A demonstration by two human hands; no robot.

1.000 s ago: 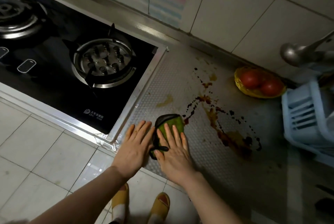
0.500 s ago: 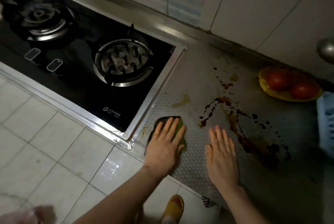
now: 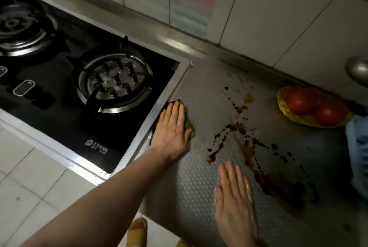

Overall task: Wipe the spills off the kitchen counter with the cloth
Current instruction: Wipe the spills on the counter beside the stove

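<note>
Left hand (image 3: 173,127) has pushed cloth (image 3: 188,125) up toward 12 o'clock along hob (image 3: 79,87) frame; right hand (image 3: 235,201) stays flat on desk (image 3: 199,187)
Left fingers (image 3: 176,111) straight, pressing flat on green cloth, gripping nothing; cloth mostly hidden under palm, touching hob frame at its 9 o'clock. Right fingers (image 3: 231,175) straight, together, holding nothing. Dark spills (image 3: 245,147) at 3 o'clock of cloth, apart from it. Tomatoes (image 3: 310,107) in yellow bag at 2 o'clock

One cloth (image 3: 189,127), two hands, namely left hand (image 3: 172,133) and right hand (image 3: 235,203), one stove (image 3: 59,123) with two burners (image 3: 114,79), two tomatoes (image 3: 298,101) in one yellow container (image 3: 310,124), one blue basket (image 3: 358,157), two slippers (image 3: 137,230).
</note>
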